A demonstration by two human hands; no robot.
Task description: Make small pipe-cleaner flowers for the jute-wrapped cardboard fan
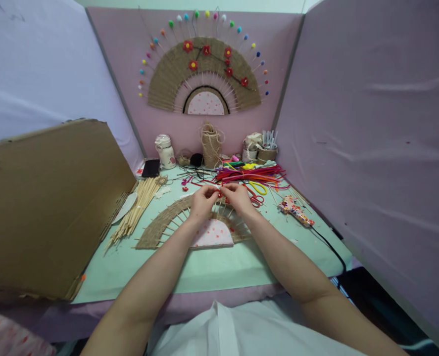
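Note:
My left hand [203,201] and my right hand [238,199] meet over the upper edge of a half-round twine fan [154,230] lying on the table. Fingertips of both hands pinch a small red pipe cleaner [219,194], bent up between them; its exact shape is partly covered. The fan has thin sticks running across its open band, and a white half-disc [215,233] with pink spots at its base. Just beyond my right fingers lie red-handled scissors [257,200]. A small red flower [185,189] rests left of my hands.
Bundled wooden sticks [135,210] and a large cardboard sheet [52,212] stand at left. A glue gun [295,210] with a cord lies right. Behind are many pipe cleaners [251,174], a twine spool [211,147] and a white bottle [165,152]. A finished-looking fan [163,81] hangs on the back panel.

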